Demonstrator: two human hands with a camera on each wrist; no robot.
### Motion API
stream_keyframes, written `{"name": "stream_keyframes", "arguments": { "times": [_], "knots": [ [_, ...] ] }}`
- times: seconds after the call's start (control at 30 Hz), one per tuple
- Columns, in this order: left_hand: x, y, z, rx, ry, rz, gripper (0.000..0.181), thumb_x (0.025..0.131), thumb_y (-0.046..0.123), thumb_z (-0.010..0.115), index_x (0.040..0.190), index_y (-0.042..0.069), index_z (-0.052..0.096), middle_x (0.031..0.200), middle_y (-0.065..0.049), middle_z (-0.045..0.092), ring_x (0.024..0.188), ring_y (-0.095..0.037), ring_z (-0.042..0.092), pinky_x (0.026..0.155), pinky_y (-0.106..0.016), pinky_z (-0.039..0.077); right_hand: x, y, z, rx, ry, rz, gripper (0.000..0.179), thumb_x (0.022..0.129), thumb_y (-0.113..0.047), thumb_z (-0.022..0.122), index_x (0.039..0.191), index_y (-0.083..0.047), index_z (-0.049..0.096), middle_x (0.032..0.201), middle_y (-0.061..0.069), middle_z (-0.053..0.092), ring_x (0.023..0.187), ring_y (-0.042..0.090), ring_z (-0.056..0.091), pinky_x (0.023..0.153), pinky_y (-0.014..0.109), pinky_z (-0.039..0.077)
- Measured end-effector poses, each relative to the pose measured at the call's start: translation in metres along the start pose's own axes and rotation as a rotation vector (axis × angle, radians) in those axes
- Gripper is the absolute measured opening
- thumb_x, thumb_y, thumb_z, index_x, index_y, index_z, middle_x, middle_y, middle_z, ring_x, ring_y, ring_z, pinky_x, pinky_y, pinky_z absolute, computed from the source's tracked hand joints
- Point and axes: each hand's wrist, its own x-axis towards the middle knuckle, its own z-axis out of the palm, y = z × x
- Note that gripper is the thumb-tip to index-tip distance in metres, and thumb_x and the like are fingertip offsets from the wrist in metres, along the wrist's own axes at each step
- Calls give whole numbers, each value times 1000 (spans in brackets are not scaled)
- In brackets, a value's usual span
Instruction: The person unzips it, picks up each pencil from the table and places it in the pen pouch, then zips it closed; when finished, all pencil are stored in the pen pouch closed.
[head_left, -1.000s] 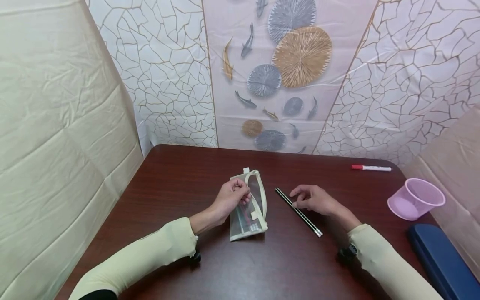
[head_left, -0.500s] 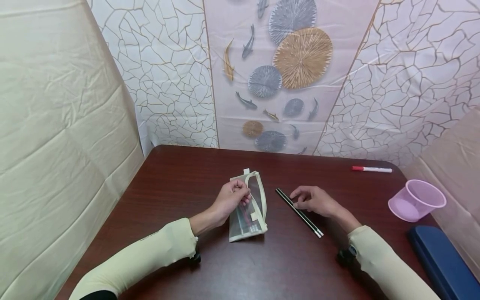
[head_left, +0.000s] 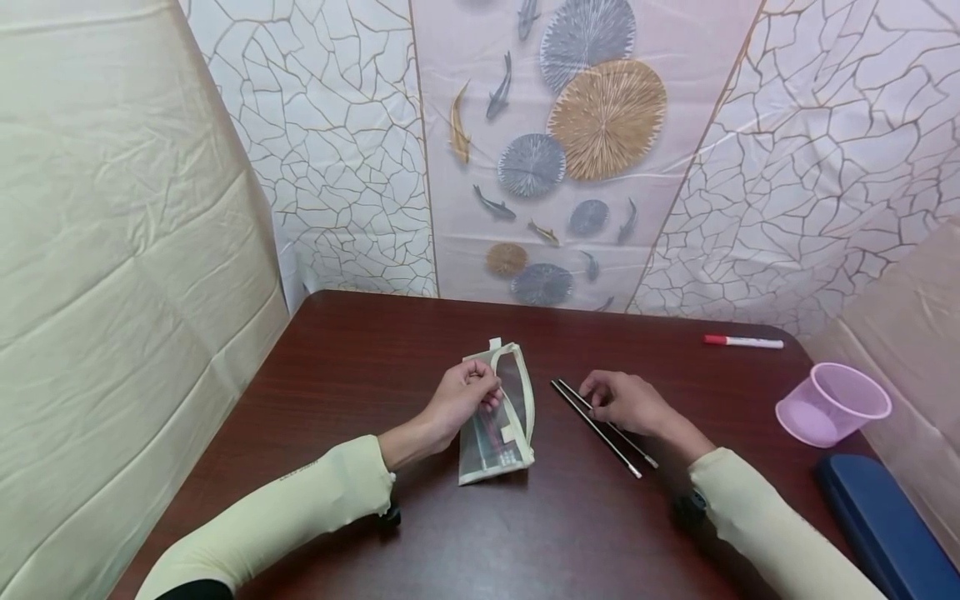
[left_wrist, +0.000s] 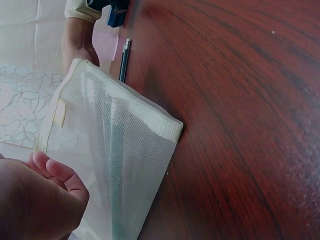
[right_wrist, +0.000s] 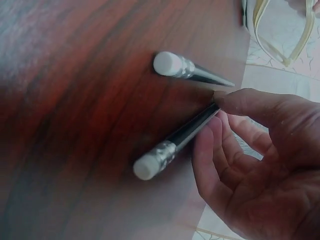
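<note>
Curled fingers of my left hand (head_left: 463,398) hold the zipped edge of a pale mesh pencil case (head_left: 480,458). Its opening gapes toward the right, and slim items show through the mesh. Between thumb and fingers, my right hand (head_left: 626,402) pinches a dark pencil (right_wrist: 192,126) with a white eraser. A second dark pencil (head_left: 604,437), also with a white eraser, lies on the table just left of the pinched one, and the two spread apart toward their eraser ends. In the left wrist view the case's mesh side (left_wrist: 140,155) rises close to the camera.
The brown table (head_left: 495,542) carries a red-capped white marker (head_left: 750,342) at the far right. A pink cup (head_left: 817,412) stands tilted in view near the right edge, with a dark blue case (head_left: 885,525) in front of it. Cloth walls surround the back and sides.
My right fingers have closed on one pencil and drawn it slightly rightward, away from the other; the two lay side by side before. The left hand and mesh case have stayed in place.
</note>
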Motion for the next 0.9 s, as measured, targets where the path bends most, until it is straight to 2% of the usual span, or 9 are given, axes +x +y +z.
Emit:
{"name": "stream_keyframes", "arguments": {
  "times": [0.17, 0.3, 0.5, 0.63, 0.9],
  "knots": [
    [-1, 0, 1, -8, 0, -18, 4, 100, 7, 60, 96, 6, 58, 78, 1, 68, 70, -8, 65, 69, -22, 53, 2, 0, 0, -17, -18, 20, 23, 87, -7, 78, 108, -14, 70, 84, -2, 69, 65, 11, 58, 63, 30, 49],
    [0, 0, 1, -2, -1, -18, 3, 100, 7, 60, 97, 6, 59, 79, 1, 68, 70, -8, 65, 69, -22, 54, 5, -4, -2, 5, -49, 49, 25, 87, -6, 76, 110, -11, 67, 86, 2, 71, 59, 14, 61, 55, 32, 53],
    [2, 2, 1, -2, 8, -15, 3, 99, 8, 61, 98, 5, 59, 79, 0, 68, 70, -9, 65, 69, -23, 54, 14, -11, -7, 18, -73, 97, 26, 89, -9, 76, 112, -7, 64, 91, 6, 73, 54, 16, 61, 53, 33, 53],
    [3, 1, 2, 2, 4, -20, 4, 99, 8, 61, 99, 6, 59, 80, 0, 68, 71, -9, 65, 69, -22, 54, 17, -22, -14, 66, -12, 107, 29, 89, -10, 75, 116, -7, 64, 91, 7, 73, 55, 15, 62, 54, 32, 55],
    [3, 3, 4, -7, -5, -22, 4, 100, 8, 61, 99, 6, 58, 79, 0, 69, 71, -8, 65, 69, -22, 54, 19, -56, -15, 355, 178, 41, 39, 89, -5, 70, 126, -6, 59, 98, 13, 67, 68, 18, 68, 61, 44, 65]
  ]
}}
